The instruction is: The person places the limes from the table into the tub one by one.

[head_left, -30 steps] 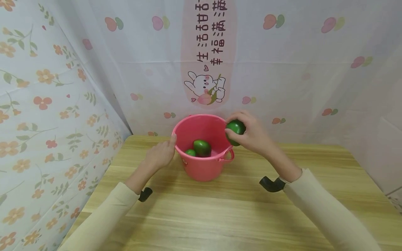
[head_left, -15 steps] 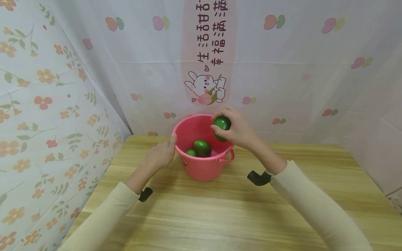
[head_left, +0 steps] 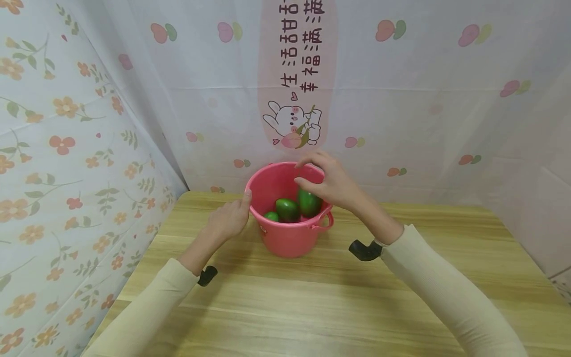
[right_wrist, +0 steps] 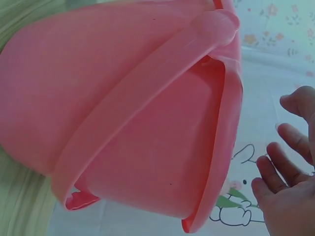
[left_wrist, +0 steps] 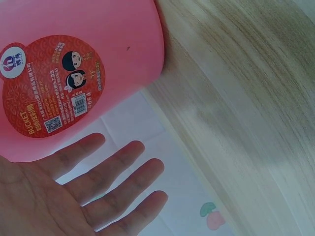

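A pink plastic bucket stands upright on the wooden table. My left hand rests against its left rim, thumb at the edge; in the left wrist view its fingers are spread and straight beside the bucket wall. Above the right part of the opening is my right hand, thumb and fingers apart, holding nothing. Just below it, inside the bucket, is a glossy green oval fruit. A second green oval fruit and a smaller-looking green one, partly hidden by the rim, lie inside too.
The bucket's pink handle hangs down its right side. A white printed curtain is close behind the bucket, and a floral one runs along the left. Wooden tabletop extends in front. A black fitting sits at my right wrist.
My right hand has moved left over the bucket and let go of the green fruit, which is now lower, inside the bucket. The left hand has stayed at the rim.
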The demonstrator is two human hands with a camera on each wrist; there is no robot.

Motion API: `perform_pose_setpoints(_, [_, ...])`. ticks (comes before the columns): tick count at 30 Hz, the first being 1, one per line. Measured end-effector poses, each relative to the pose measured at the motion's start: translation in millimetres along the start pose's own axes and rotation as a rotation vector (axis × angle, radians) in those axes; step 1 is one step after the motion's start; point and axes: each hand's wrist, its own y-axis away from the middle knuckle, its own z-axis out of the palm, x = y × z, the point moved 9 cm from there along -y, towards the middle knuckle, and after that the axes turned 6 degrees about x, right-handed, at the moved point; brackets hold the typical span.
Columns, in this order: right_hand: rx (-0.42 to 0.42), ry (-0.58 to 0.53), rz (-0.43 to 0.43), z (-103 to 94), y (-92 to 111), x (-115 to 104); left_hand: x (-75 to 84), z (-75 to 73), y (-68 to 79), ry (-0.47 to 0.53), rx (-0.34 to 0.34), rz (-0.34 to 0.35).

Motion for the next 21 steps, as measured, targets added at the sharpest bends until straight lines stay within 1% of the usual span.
perform_pose_setpoints(5, [0.011,-0.004,-0.036,-4.8,3,-1,1.4,0.2,-0.1,0.000,0.000,0.012])
perform_pose_setpoints(9, [0.016,-0.026,-0.025,-10.9,10,3,2.1,1.1,-0.3,0.003,-0.006,0.022])
perform_pose_setpoints(16, [0.028,-0.023,0.003,-26.6,26,14,2.6,1.8,-0.8,0.008,-0.012,0.022])
perform_pose_setpoints(17, [0.035,-0.028,0.002,-29.9,29,14,2.8,1.8,-0.7,0.008,-0.012,0.023])
perform_pose_setpoints(21, [0.050,-0.032,-0.007,-46.1,43,1,2.8,-1.2,-0.3,0.015,-0.001,0.025])
